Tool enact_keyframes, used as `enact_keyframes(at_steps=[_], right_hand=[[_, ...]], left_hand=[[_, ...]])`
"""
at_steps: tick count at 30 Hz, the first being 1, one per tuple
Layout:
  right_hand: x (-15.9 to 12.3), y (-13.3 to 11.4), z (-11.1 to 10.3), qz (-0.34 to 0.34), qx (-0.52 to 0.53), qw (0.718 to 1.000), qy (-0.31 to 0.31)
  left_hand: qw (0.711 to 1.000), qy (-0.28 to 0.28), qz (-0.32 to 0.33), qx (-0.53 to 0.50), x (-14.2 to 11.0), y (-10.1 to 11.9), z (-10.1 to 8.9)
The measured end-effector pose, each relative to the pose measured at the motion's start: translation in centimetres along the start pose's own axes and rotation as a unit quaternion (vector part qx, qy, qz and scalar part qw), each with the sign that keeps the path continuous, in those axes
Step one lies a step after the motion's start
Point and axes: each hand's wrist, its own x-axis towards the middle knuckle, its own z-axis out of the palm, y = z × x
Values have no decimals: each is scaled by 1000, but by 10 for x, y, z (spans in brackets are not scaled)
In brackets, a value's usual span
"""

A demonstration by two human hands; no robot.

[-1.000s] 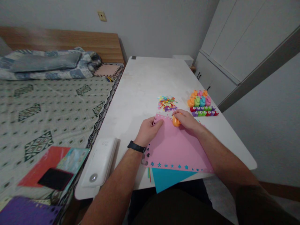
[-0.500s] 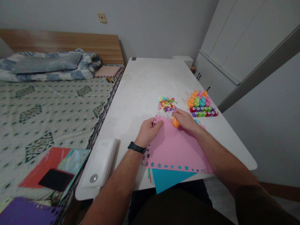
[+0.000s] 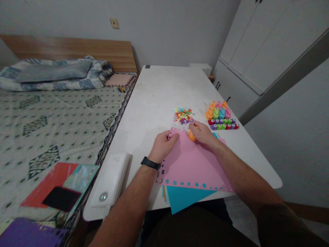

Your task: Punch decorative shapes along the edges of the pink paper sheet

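A pink sheet of paper [image 3: 194, 163] lies in front of me, with shaped holes along its left and near edges. My left hand [image 3: 164, 144] grips its far left corner, thumb on top and the other fingers underneath. At the far edge, my right hand [image 3: 202, 132] is closed around an orange craft punch [image 3: 192, 135], which sits over the paper's border. Part of the punch is hidden by the fingers. Under the pink sheet a blue sheet [image 3: 187, 197] sticks out toward me. Just beyond the punch lies a heap of colourful paper cutouts [image 3: 183, 115].
Several colourful punches [image 3: 222, 115] stand in rows at the right on the white table [image 3: 167, 85]. A white device with a lit display [image 3: 110, 180] lies at the left edge. On the bed are a dark phone [image 3: 61, 198] and a purple punched sheet [image 3: 32, 233].
Both hands stay in nearly the same place on the pink paper and the punch. The view has shifted slightly. Green lights now show on the white device's display.
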Motion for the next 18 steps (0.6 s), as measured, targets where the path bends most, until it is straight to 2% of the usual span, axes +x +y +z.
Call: enact_keyframes(at_steps=[18], right_hand=[[-2,1,1,-1,38,999,17]], left_hand=[[998,26,17,53,1,-2,-1]])
